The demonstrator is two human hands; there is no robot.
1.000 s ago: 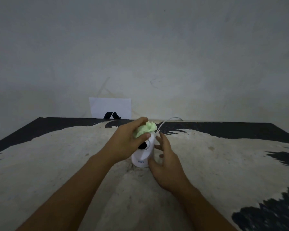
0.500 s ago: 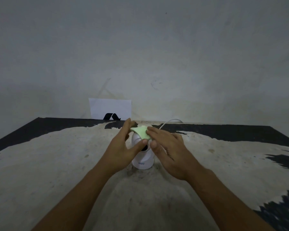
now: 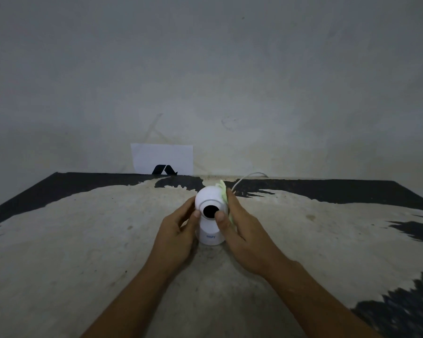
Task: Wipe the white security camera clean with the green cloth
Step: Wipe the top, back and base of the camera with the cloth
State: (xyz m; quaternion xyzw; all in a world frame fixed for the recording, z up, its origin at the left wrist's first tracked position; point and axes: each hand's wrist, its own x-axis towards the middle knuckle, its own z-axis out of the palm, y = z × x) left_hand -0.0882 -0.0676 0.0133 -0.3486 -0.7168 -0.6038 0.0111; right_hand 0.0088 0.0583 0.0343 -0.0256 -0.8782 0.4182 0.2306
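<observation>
The white security camera stands upright on the worn table, its round head and black lens facing me. My left hand grips the camera's left side, thumb by the lens ring. My right hand presses the green cloth against the head's right side, thumb on the lens rim. Only a strip of cloth shows above and beside my fingers. A white cable runs from behind the camera toward the wall.
A white card with a black logo leans against the grey wall at the table's back edge. The tabletop is pale with black patches along the back and at the right.
The green cloth passed from my left hand to my right hand and moved from the top of the camera head down its right side. My left hand shifted onto the camera's left side.
</observation>
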